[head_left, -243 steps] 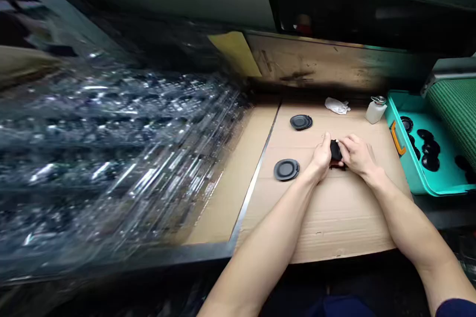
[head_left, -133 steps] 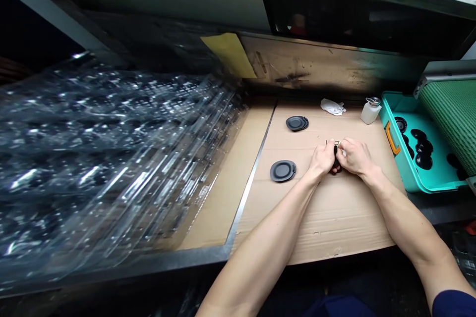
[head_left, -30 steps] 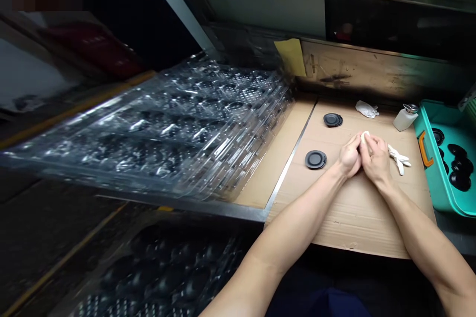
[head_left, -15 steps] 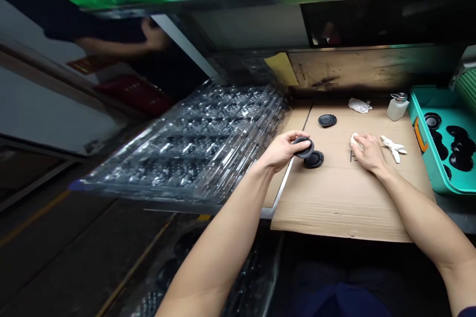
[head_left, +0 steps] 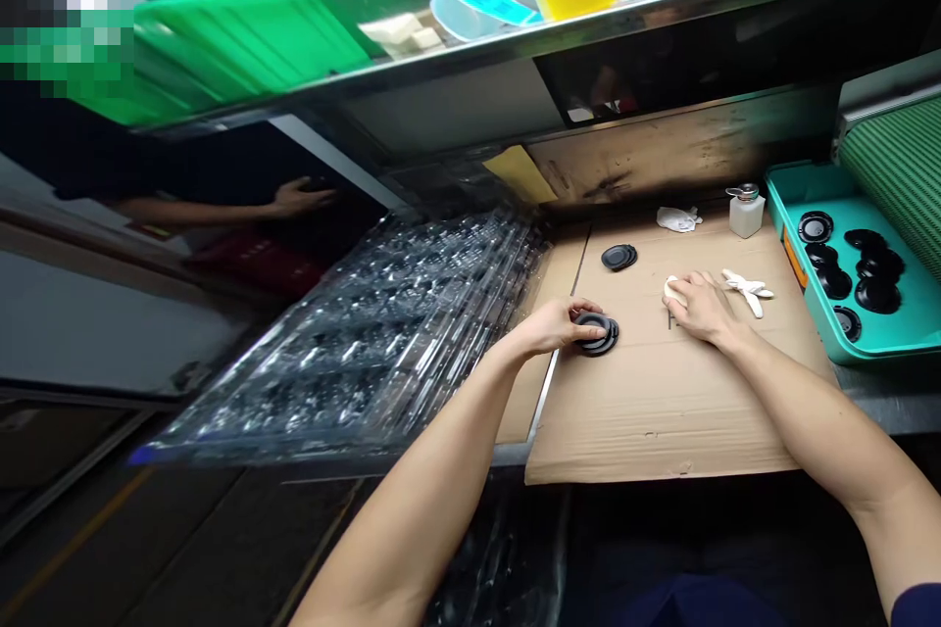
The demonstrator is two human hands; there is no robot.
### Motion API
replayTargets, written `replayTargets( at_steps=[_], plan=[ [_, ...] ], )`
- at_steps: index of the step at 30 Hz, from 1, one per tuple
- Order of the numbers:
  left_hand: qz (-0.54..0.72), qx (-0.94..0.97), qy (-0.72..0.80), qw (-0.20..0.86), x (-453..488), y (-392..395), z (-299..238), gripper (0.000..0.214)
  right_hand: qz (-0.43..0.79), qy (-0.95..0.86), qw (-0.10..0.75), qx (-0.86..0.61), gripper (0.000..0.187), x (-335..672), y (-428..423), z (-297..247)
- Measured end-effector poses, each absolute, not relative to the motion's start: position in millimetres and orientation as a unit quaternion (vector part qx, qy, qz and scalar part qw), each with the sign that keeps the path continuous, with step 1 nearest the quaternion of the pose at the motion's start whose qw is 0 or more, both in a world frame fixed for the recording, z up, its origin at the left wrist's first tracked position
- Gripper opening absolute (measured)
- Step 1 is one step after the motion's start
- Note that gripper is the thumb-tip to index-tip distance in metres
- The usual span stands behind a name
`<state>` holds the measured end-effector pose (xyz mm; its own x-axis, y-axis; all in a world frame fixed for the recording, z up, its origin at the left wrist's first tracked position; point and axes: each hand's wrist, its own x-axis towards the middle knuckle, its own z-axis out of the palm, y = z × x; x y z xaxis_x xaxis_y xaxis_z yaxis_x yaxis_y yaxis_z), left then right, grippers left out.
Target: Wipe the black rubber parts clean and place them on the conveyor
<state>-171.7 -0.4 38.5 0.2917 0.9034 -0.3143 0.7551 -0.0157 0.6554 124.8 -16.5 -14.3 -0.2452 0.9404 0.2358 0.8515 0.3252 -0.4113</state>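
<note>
My left hand (head_left: 555, 325) grips a round black plastic part (head_left: 592, 320) by its edge, thumb on top. It is held at a second black round part (head_left: 613, 337) on the cardboard sheet (head_left: 683, 411), covering much of it; whether the two touch I cannot tell. My right hand (head_left: 704, 308) rests on the cardboard with its fingers closed on a small white wad (head_left: 671, 288), perhaps cloth. Just to its right lie several white finger-shaped pieces (head_left: 748, 291). Farther back is another small pile of black round parts (head_left: 619, 257).
Clear plastic trays (head_left: 353, 323) are stacked on the left. A teal bin (head_left: 779, 181) with several black parts stands at right beside a green belt (head_left: 901, 167). A small bottle (head_left: 746, 213) and crumpled white tissue (head_left: 677, 218) sit at the back. Another person's hand (head_left: 298, 198) shows at upper left.
My left hand has lowered the black part onto or just over the one lying on the cardboard. My right hand stays on the white wad. The camera view has shifted.
</note>
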Motion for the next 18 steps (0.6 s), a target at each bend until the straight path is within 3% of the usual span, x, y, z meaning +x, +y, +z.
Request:
replayTargets(
  at_steps=[6, 14, 18],
  plan=[
    [0.08, 0.79, 0.558, 0.239, -158, -26, 35, 0.086, 0.112, -0.785, 0.219, -0.569, 0.032, 123, -17, -13],
    [0.037, 0.837, 0.498, 0.225, -162, -31, 26, 0.056, 0.118, -0.793, 0.196, -0.565, 0.036, 123, -20, -8],
    [-0.007, 0.829, 0.532, 0.174, -152, -24, 40, 0.079, 0.122, -0.79, 0.187, -0.571, 0.036, 123, -17, -11]
  ],
)
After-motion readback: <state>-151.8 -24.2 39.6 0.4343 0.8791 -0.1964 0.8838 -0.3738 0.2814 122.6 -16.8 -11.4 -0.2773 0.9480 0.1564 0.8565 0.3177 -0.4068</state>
